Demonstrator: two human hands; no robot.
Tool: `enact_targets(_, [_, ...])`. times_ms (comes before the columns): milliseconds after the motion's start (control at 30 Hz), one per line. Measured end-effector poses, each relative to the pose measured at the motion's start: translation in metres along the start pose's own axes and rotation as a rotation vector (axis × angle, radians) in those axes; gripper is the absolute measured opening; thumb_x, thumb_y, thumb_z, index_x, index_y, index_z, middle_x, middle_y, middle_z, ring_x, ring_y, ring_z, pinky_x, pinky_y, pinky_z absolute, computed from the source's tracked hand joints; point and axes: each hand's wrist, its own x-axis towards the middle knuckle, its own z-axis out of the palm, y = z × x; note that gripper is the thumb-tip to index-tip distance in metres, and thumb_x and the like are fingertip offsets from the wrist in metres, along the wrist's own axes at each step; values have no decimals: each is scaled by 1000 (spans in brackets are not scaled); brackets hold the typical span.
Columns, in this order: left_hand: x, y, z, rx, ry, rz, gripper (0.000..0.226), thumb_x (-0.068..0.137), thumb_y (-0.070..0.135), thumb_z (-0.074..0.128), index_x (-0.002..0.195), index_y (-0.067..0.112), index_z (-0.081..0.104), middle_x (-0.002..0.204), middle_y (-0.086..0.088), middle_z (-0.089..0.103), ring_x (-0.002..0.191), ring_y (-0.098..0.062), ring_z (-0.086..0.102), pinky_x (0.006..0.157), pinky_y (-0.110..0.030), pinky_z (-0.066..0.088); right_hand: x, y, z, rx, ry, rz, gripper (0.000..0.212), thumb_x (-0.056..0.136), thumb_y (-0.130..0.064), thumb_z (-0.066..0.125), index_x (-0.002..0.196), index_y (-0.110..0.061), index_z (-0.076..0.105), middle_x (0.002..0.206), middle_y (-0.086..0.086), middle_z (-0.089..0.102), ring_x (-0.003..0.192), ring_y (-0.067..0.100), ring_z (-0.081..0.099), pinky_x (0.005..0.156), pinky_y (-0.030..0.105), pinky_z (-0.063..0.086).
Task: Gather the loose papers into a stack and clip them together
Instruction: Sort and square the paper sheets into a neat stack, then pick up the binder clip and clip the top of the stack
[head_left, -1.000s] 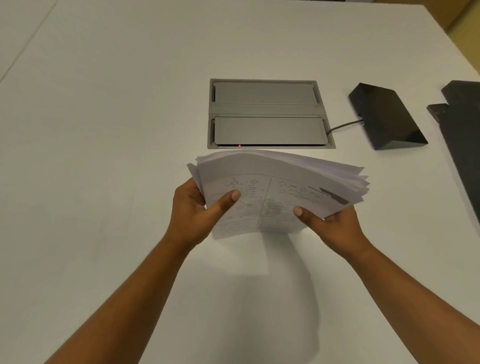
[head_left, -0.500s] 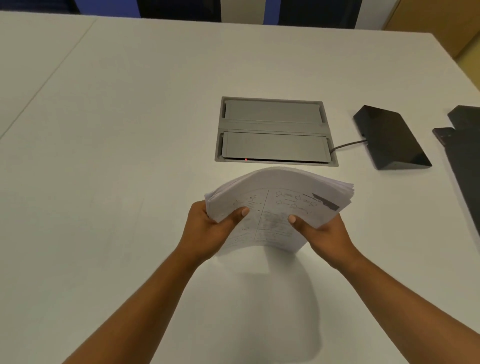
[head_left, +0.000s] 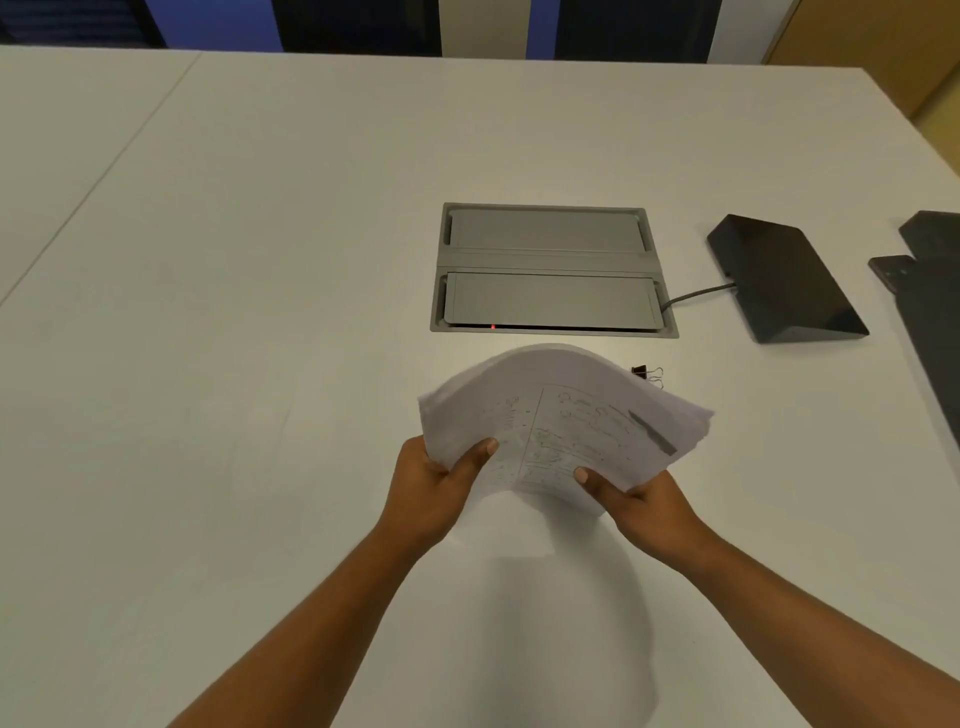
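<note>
A thick stack of white papers with printed diagrams on the top sheet is held above the white table, bowed upward in the middle. My left hand grips its near left corner, thumb on top. My right hand grips the near right edge, thumb on top too. The sheets' right edges are slightly fanned. A small black binder clip with wire handles lies on the table just beyond the stack's far right corner, touching neither hand.
A grey recessed cable box sits in the table beyond the papers. To its right a black wedge-shaped device with a cable, and dark flat items at the right edge.
The fanned sheets have been squeezed into a tighter, more arched stack. The view has tilted up, and the binder clip has come into sight behind the stack.
</note>
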Motion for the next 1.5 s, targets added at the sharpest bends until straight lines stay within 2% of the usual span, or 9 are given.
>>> enact_targets(133, [2, -15, -2, 15, -20, -41, 38, 87, 21, 74, 103, 54, 68, 105, 21, 74, 98, -3, 70, 70, -21, 60, 3, 12, -3, 2, -11, 45, 39, 88, -33, 63, 120, -51, 49, 120, -19, 61, 103, -14, 57, 76, 9, 52])
enact_targets(267, [-1, -26, -5, 20, -58, -73, 35, 90, 17, 70, 121, 34, 65, 113, 8, 74, 104, -14, 69, 80, -31, 62, 3, 18, -3, -27, -2, 42, 38, 94, -24, 60, 121, -48, 48, 119, -20, 61, 104, -15, 56, 78, 6, 48])
enact_targets(433, [5, -16, -13, -13, -91, -133, 27, 80, 37, 74, 107, 39, 70, 105, 15, 76, 97, -13, 73, 71, -29, 62, 4, 16, -12, -52, -71, 99, 32, 88, -39, 61, 116, -51, 53, 110, -40, 64, 107, -13, 58, 79, 7, 50])
enact_targets(667, [47, 11, -24, -329, -19, -78, 25, 91, 28, 65, 116, 24, 70, 109, -6, 76, 98, -29, 74, 74, -40, 62, 7, 27, -24, 25, -261, 301, 41, 90, -29, 65, 130, -33, 56, 127, -5, 69, 113, 13, 66, 95, 39, 55])
enact_targets(900, [68, -5, -10, -379, 38, -171, 21, 84, 24, 70, 104, 22, 76, 99, -6, 78, 90, -26, 76, 71, -34, 62, 25, 48, -34, 168, -337, 423, 46, 84, -24, 74, 128, -14, 64, 125, 5, 71, 114, 23, 67, 96, 42, 54])
enact_targets(1067, [89, -30, -13, -319, 61, -216, 16, 93, 13, 65, 101, 21, 77, 95, -7, 78, 86, -26, 75, 72, -37, 63, 70, 53, -69, -16, 131, 313, 24, 84, 4, 70, 106, -3, 71, 85, 11, 76, 81, 26, 69, 72, 24, 55])
enact_targets(1200, [101, -55, -18, -278, 71, -259, 16, 95, 13, 62, 103, 18, 75, 94, -7, 78, 83, -27, 75, 70, -37, 63, 111, 47, -100, -109, 426, 308, 17, 86, 1, 67, 89, -15, 71, 83, 12, 73, 75, 25, 69, 64, 28, 56])
enact_targets(1333, [110, -76, -20, -291, 95, -317, 16, 94, 12, 63, 101, 18, 76, 91, -6, 78, 80, -25, 75, 67, -35, 62, 142, 52, -114, -204, 496, 482, 23, 83, -19, 76, 101, -10, 67, 87, 7, 72, 77, 23, 72, 66, 30, 59])
enact_targets(1500, [117, -93, -22, -313, 93, -336, 16, 93, 12, 65, 104, 17, 76, 96, -8, 78, 85, -26, 75, 70, -36, 62, 159, 57, -114, -271, 411, 598, 18, 81, -23, 78, 85, -8, 69, 86, 11, 71, 68, 23, 68, 62, 31, 57])
